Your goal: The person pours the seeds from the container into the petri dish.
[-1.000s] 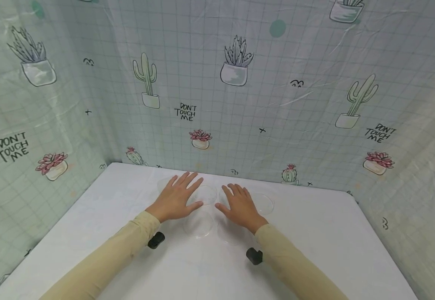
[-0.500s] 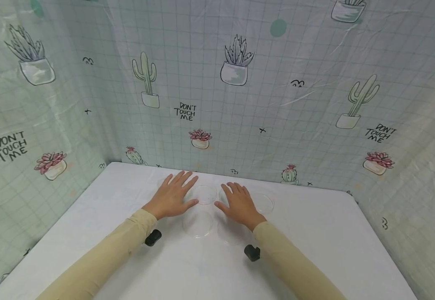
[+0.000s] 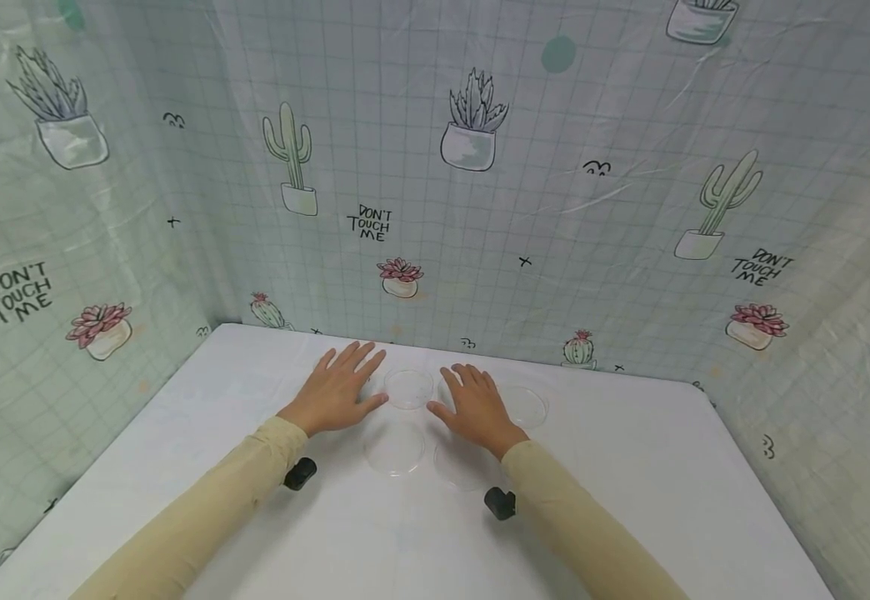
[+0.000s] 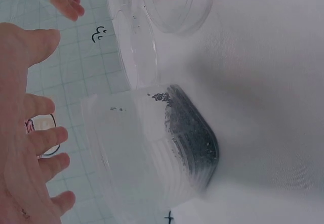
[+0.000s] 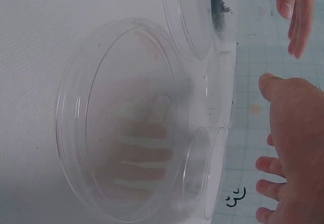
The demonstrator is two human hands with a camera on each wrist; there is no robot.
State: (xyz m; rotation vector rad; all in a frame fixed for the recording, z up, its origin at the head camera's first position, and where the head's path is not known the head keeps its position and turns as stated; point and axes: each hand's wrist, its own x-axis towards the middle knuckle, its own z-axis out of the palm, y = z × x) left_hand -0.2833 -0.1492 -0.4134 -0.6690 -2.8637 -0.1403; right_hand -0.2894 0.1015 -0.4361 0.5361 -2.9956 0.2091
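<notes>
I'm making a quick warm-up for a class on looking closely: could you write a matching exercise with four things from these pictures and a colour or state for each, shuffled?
Things
1. Left hand
2. Table
3. Right sleeve
4. Tub

Colours and states
A. Beige
B. Fingers spread, gripping nothing
C. See-through, with a dark patch
D. White

Right pairs: 1-B, 2-D, 3-A, 4-C

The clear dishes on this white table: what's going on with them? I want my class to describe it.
A person's left hand and right hand hover over the white table, fingers spread and holding nothing. Several clear petri dishes stand between and below them. By the left hand, the left wrist view shows a clear container with dark bits at its bottom.
</notes>
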